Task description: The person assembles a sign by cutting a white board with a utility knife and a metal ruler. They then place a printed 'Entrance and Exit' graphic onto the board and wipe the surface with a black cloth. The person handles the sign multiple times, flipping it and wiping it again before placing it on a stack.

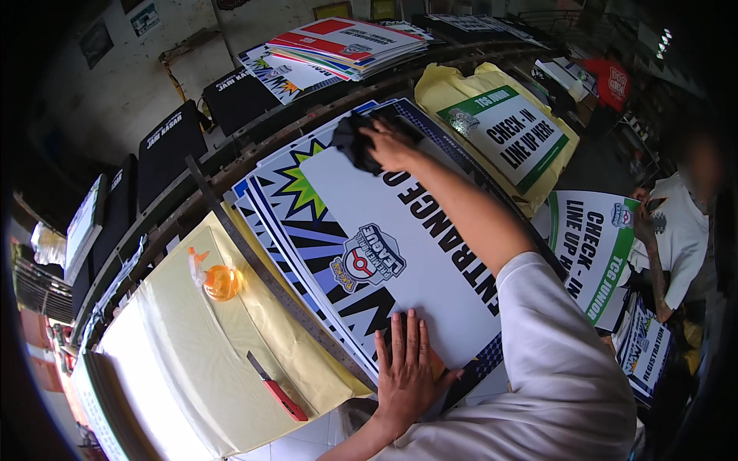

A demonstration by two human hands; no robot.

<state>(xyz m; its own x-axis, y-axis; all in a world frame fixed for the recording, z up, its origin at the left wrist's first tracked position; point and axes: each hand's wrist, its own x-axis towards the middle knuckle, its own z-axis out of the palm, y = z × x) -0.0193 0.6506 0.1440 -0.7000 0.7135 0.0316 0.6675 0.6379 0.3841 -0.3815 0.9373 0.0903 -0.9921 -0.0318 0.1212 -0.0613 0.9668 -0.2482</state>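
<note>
Possibly the top board [323, 173] could slide on the stack of printed boards [247, 215] beneath it, if the push on the black cloth [352, 143] outweighs the steadying press at the near end; the sheets' uneven edges at the left suggest they are not locked together. Grit caught in that cloth might scratch the white face or smear its black lettering. A red utility knife [284, 399] lies uncovered on the pale yellow sheet [173, 338] to the left, and a careless forearm swing could meet its blade; a knock might also roll or spill the spray bottle of orange liquid [222, 283] farther up that sheet. As for the hands, the left hand [409, 370] lies flat, palm down, on the board's near end, fingers extended and slightly apart, thumb out to the right, grasping nothing. At the far end, the right hand [390, 146] has its fingers bent around the bunched cloth; where its thumb sits I cannot tell.
</note>
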